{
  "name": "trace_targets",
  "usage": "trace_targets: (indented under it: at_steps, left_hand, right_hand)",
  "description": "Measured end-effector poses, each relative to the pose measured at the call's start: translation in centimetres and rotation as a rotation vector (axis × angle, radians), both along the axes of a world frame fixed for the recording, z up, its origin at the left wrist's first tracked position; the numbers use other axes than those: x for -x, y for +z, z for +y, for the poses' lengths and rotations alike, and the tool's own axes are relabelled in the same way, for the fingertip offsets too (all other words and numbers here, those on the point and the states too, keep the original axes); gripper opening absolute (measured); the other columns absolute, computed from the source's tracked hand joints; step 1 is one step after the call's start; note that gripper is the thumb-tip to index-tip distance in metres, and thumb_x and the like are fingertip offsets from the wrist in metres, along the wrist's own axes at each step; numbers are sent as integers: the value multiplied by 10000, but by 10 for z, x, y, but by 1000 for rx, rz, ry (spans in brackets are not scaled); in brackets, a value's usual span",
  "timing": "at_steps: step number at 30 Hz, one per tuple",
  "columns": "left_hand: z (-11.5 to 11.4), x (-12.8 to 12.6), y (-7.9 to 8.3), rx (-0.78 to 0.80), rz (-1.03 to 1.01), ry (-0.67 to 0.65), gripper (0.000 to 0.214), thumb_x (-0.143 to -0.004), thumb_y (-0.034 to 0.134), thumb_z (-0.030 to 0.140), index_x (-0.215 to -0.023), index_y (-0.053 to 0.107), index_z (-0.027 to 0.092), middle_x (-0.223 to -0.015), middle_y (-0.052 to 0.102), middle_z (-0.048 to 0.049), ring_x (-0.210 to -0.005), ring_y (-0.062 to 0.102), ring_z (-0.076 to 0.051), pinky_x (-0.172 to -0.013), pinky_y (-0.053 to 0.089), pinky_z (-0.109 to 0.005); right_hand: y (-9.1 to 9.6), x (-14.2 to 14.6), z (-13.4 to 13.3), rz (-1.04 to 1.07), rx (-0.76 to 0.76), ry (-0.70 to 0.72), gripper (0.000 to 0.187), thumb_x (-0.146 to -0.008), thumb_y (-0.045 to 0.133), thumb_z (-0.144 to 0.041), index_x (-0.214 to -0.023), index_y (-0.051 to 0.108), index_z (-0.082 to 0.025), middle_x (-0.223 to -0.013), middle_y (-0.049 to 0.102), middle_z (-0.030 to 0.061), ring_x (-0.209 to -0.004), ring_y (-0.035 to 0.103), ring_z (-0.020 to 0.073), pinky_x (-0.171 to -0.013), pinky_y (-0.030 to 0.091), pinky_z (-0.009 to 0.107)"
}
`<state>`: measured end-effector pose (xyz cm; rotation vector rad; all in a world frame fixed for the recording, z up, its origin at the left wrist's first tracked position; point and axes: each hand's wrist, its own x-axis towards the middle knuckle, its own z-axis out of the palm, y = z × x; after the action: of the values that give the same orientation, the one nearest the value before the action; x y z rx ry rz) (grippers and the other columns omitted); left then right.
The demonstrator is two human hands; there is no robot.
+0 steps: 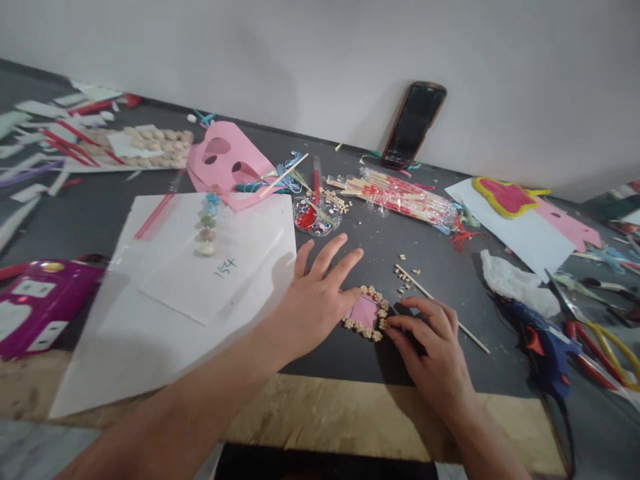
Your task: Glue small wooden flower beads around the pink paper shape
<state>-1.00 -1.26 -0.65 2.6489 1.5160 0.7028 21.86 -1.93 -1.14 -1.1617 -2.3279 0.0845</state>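
On the grey table lies a small pink paper piece (366, 313), edged with tiny tan flower-shaped pieces (373, 333). My left hand (320, 300) is open, its fingers spread over the table and its thumb resting on the pink piece's left edge. At the opposite edge, the thumb and index finger of my right hand (433, 340) are pinched at a small flower-shaped piece, partly hidden by the fingertips. A thin wooden stick (440, 307) runs behind and under my right hand. Several loose tan bits (404, 288) lie beside the stick's upper end.
White paper sheets (250, 267) and a pink cut-out (240, 160) lie left, near a purple case (50, 307). A tray of googly eyes (320, 217), bagged sticks (400, 197) and a leaning phone (414, 123) stand behind. Rightward are a blue glue gun (543, 347) and scissors (595, 340).
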Motion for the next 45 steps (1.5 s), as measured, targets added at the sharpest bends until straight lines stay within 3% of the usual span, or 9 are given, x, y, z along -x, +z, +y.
trace_targets:
  at_steps: [15, 22, 45]
  left_hand:
    - [0, 0, 1, 13, 8, -3, 252, -904, 493, 185, -1047, 691, 248, -1448, 395, -129, -1389, 225, -385, -1057, 202, -654]
    - [0, 1, 0, 13, 4, -8, 246, -905, 497, 197, -1046, 691, 249, -1453, 389, -128, -1395, 208, -386, -1056, 191, -666]
    - [0, 0, 3, 8, -6, -3, 252, -915, 485, 217, -1033, 706, 251, -1446, 413, -129, -1385, 242, -387, -1051, 210, -653]
  right_hand:
    - [2, 0, -3, -1, 56, 6, 106, -829, 625, -189, -917, 662, -236, -1079, 583, 81, -1034, 502, 253, -868, 448, 458]
    - [10, -5, 1, -7, 44, 9, 155, -853, 581, -151, -982, 638, -217, -1053, 590, 83, -987, 519, 225, -836, 459, 408]
    - [0, -1, 8, -36, 88, 13, 190, -885, 520, -124, -955, 652, -240, -1060, 593, 76, -1013, 519, 229, -867, 446, 449]
